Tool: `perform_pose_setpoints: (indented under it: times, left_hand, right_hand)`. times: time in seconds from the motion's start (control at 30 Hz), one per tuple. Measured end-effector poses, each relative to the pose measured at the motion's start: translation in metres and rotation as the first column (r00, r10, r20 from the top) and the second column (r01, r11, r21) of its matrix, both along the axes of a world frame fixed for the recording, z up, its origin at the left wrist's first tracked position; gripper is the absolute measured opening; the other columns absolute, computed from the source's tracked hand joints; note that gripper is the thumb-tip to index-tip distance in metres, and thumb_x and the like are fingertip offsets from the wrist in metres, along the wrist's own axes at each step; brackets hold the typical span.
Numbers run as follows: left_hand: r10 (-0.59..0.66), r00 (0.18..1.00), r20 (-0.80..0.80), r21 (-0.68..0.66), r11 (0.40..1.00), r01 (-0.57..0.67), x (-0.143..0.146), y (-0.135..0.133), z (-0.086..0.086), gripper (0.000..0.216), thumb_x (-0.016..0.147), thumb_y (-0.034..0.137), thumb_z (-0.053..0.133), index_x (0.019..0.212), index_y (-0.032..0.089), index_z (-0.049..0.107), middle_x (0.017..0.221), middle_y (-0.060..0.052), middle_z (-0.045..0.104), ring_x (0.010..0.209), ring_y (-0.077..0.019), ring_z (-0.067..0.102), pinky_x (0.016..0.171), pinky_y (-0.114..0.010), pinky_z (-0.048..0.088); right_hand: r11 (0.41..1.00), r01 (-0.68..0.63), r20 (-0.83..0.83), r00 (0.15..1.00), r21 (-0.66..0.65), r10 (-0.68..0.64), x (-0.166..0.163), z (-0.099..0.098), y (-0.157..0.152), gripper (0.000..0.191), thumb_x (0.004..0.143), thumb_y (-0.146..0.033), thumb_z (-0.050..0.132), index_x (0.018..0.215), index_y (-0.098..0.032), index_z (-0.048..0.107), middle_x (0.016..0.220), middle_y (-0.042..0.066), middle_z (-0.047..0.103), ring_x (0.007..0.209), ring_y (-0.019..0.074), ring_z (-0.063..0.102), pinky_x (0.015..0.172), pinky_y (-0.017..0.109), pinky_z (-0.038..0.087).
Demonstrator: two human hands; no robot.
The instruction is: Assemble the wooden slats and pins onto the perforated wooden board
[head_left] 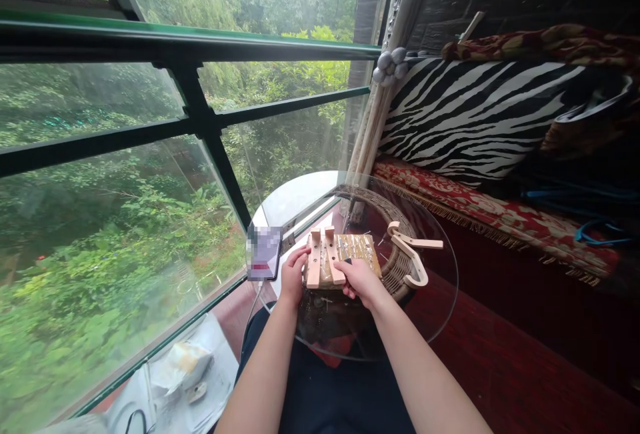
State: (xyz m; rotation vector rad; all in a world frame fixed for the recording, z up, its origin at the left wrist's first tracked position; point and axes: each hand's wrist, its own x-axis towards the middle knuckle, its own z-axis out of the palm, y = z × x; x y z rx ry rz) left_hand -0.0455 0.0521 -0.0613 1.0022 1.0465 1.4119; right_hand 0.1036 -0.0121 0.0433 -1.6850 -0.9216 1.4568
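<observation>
A small wooden frame made of two upright pale bars lies on a flat board atop the round glass table. My left hand grips the frame's left bar, fingers curled round it. My right hand rests at the frame's right bar, fingers pinched on a small dark piece near the board's surface; I cannot make out what it is. A curved wooden part lies to the right on the glass.
A phone with a cable stands at the table's left edge. A wicker base shows under the glass. A zebra-striped cushion and red patterned bench lie right. A large window runs along the left.
</observation>
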Motion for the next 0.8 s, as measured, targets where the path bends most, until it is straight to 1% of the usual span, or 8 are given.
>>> perform_pose_setpoints:
  times: [0.33, 0.5, 0.67, 0.73, 0.8]
  left_hand:
    - [0.015, 1.0, 0.005, -0.022, 1.0, -0.015, 0.001, 0.0, -0.002, 0.028, 0.069, 0.034, 0.065, 0.088, 0.015, 0.073, 0.109, -0.011, 0.068, 0.11, -0.026, 0.057, 0.1, -0.039, 0.037]
    - [0.014, 1.0, 0.005, -0.023, 1.0, -0.014, 0.0, 0.001, -0.003, 0.027, 0.069, 0.033, 0.065, 0.088, 0.016, 0.073, 0.11, -0.011, 0.067, 0.111, -0.0263, 0.057, 0.102, -0.04, 0.036]
    - [0.012, 1.0, -0.002, -0.018, 1.0, -0.012, 0.0, 0.001, -0.003, 0.027, 0.07, 0.034, 0.065, 0.088, 0.016, 0.073, 0.111, -0.011, 0.067, 0.113, -0.0262, 0.056, 0.102, -0.04, 0.035]
    - [0.013, 1.0, -0.003, -0.018, 1.0, -0.013, 0.0, 0.001, -0.004, 0.028, 0.07, 0.034, 0.065, 0.089, 0.016, 0.073, 0.11, -0.011, 0.067, 0.112, -0.0261, 0.056, 0.102, -0.04, 0.036]
    - [0.015, 1.0, -0.002, -0.019, 1.0, -0.015, 0.0, 0.001, -0.004, 0.028, 0.069, 0.034, 0.065, 0.089, 0.015, 0.073, 0.11, -0.011, 0.067, 0.111, -0.0259, 0.056, 0.102, -0.04, 0.036]
  right_hand:
    - [0.999, 0.034, -0.119, 0.992, -0.018, -0.036, -0.002, -0.001, -0.006, 0.03, 0.083, -0.027, 0.05, 0.056, -0.016, 0.047, 0.037, -0.002, 0.046, 0.029, 0.0066, 0.042, 0.025, 0.015, 0.024]
    - [0.998, 0.053, -0.131, 0.99, -0.03, -0.056, -0.002, -0.001, -0.008, 0.028, 0.084, -0.027, 0.05, 0.058, -0.016, 0.048, 0.038, -0.001, 0.049, 0.031, 0.0074, 0.046, 0.026, 0.014, 0.026]
    - [0.996, 0.03, -0.13, 0.991, -0.082, -0.041, -0.003, 0.004, -0.012, 0.035, 0.087, -0.036, 0.045, 0.06, -0.014, 0.05, 0.042, 0.001, 0.051, 0.032, 0.008, 0.049, 0.026, 0.015, 0.027]
    - [0.997, 0.03, -0.146, 0.988, -0.071, -0.04, 0.0, 0.003, -0.016, 0.036, 0.087, -0.04, 0.044, 0.063, -0.014, 0.051, 0.044, 0.0, 0.051, 0.034, 0.0096, 0.052, 0.026, 0.015, 0.028]
    - [0.995, 0.101, -0.137, 0.985, -0.009, -0.102, 0.008, -0.001, -0.017, 0.032, 0.086, -0.041, 0.045, 0.068, -0.016, 0.05, 0.043, -0.003, 0.047, 0.034, 0.0101, 0.05, 0.027, 0.016, 0.027]
